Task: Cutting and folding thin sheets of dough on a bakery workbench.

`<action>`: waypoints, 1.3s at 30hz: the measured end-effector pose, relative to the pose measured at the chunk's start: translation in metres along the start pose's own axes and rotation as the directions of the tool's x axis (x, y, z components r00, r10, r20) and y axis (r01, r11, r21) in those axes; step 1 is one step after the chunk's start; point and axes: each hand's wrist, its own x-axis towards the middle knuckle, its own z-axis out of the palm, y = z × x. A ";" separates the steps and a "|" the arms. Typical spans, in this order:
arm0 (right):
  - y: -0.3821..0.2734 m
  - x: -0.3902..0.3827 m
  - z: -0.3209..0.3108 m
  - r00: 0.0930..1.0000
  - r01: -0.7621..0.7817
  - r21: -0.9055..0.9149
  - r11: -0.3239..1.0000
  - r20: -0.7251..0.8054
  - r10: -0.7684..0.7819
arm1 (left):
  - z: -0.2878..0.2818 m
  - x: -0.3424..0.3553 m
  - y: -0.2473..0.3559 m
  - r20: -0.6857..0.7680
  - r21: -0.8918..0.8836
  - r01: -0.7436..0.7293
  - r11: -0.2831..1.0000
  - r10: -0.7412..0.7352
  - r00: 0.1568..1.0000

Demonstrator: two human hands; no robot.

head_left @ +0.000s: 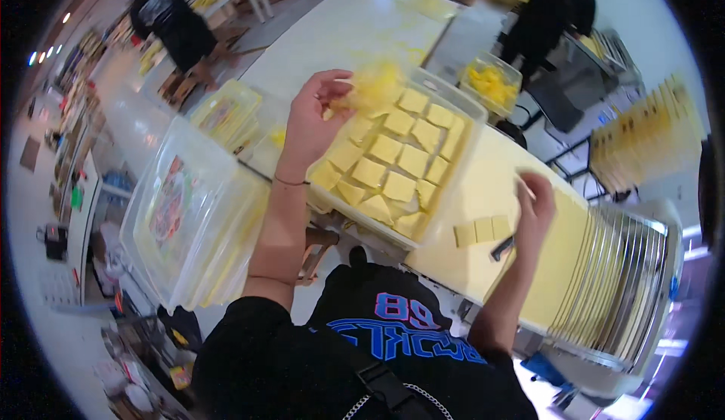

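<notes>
Shreds (379, 86) beside my curled left hand (320, 110) could miss the tray (453, 94) if released wide; whether it or my curled right hand (535, 203) grips anything, I cannot tell.

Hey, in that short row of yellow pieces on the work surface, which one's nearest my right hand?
The rightmost piece, beside the dark handle. It lies closest to your right hand; the other pieces sit farther left.
</notes>
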 end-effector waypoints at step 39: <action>-0.028 -0.001 0.001 0.913 0.388 -0.171 0.906 -0.062 -0.403 | 0.199 -0.001 0.071 0.551 -0.132 0.340 0.931 -0.216 0.806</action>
